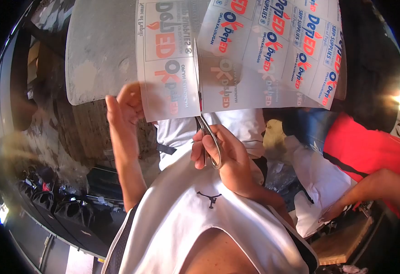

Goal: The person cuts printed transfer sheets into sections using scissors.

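Note:
My right hand (pixel 232 157) is closed on the metal scissors (pixel 215 148), with fingers in the handles. Their blades lie at a slit in a translucent sheet (pixel 255 86) printed with red and blue lettering. To the left of the slit hangs a narrow printed strip (pixel 170 86). My left hand (pixel 129 109) is palm up at the strip's left edge, thumb apart from the curled fingers; some fingertips are hidden by the strip. The sheet lies over a grey, rounded-corner board or table (pixel 102 59).
At the right, another person's arm (pixel 373 187) reaches down beside red cloth (pixel 369 146) and white cloth (pixel 321 178). A wooden piece (pixel 346 242) lies at the lower right. Dark items (pixel 72 208) and a black case (pixel 106 182) are at the left.

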`<state>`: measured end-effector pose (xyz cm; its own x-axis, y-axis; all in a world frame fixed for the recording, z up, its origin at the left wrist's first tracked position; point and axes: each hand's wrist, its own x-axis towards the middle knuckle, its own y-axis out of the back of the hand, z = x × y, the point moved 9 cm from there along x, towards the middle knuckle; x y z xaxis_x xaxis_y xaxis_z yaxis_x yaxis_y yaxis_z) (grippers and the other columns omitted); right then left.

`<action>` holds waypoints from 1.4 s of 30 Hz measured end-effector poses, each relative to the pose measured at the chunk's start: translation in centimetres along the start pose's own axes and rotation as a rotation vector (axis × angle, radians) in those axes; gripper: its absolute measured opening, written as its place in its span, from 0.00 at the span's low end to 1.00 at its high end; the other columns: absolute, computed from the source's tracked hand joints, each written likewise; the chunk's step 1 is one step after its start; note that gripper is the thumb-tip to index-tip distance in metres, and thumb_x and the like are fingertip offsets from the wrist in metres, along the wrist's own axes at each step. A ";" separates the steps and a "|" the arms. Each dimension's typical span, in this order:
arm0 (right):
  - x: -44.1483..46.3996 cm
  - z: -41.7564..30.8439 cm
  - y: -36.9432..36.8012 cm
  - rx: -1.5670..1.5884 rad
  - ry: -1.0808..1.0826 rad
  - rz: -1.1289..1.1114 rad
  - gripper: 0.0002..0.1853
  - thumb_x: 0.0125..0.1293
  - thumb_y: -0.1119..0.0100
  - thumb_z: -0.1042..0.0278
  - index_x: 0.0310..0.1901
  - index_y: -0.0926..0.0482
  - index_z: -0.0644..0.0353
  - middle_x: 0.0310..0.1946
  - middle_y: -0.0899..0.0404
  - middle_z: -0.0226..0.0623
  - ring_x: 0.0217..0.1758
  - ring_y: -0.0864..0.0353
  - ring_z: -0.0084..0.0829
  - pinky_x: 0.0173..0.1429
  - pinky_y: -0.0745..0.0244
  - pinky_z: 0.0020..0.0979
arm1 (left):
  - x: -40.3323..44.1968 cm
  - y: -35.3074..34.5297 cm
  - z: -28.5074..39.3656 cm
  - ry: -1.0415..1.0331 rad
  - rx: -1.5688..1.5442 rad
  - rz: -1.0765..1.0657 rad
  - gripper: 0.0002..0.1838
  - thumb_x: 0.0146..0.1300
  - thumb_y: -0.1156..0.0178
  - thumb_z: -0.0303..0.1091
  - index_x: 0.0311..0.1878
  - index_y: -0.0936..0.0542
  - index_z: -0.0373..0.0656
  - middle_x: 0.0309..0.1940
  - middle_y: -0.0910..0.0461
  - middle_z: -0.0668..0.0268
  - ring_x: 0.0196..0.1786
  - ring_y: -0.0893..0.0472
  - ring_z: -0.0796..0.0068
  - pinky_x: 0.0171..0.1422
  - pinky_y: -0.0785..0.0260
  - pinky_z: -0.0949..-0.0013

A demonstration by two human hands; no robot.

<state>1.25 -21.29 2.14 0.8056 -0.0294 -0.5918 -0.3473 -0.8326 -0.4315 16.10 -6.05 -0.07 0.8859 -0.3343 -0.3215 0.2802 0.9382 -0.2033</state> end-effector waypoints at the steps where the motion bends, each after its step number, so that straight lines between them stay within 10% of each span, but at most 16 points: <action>1: 0.0 0.1 0.0 0.006 0.007 -0.005 0.17 0.85 0.47 0.55 0.55 0.24 0.65 0.36 0.18 0.36 0.35 0.20 0.23 0.44 0.25 0.26 | 0.5 0.7 0.7 -0.019 0.030 0.127 0.40 0.82 0.60 0.68 0.56 0.17 0.37 0.36 0.14 0.66 0.33 0.17 0.79 0.38 0.26 0.72; 5: 0.2 0.2 0.1 -0.001 0.022 -0.030 0.16 0.85 0.46 0.56 0.55 0.24 0.63 0.36 0.17 0.35 0.35 0.19 0.22 0.44 0.24 0.26 | 1.7 -0.2 3.2 0.018 0.308 0.144 0.18 0.80 0.39 0.43 0.41 0.17 0.35 0.25 0.19 0.71 0.25 0.23 0.89 0.28 0.35 0.80; 9: 0.3 0.6 0.1 0.032 0.029 -0.027 0.16 0.84 0.45 0.56 0.55 0.25 0.63 0.36 0.17 0.35 0.35 0.19 0.22 0.44 0.24 0.26 | 2.1 -0.6 2.5 -0.017 0.366 0.114 0.16 0.79 0.37 0.39 0.40 0.19 0.34 0.23 0.18 0.71 0.24 0.24 0.89 0.27 0.38 0.79; 42: 0.4 1.4 -1.6 0.157 0.115 -0.095 0.25 0.86 0.55 0.45 0.58 0.28 0.65 0.42 0.19 0.35 0.40 0.21 0.23 0.51 0.25 0.28 | -1.7 -2.3 0.8 -0.075 0.121 0.198 0.11 0.79 0.38 0.36 0.39 0.21 0.41 0.32 0.25 0.79 0.34 0.32 0.92 0.38 0.41 0.82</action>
<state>1.43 -19.25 1.67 0.8848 -0.0254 -0.4653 -0.3302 -0.7388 -0.5875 14.29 -7.53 1.71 0.9516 -0.1390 -0.2740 0.1361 0.9903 -0.0295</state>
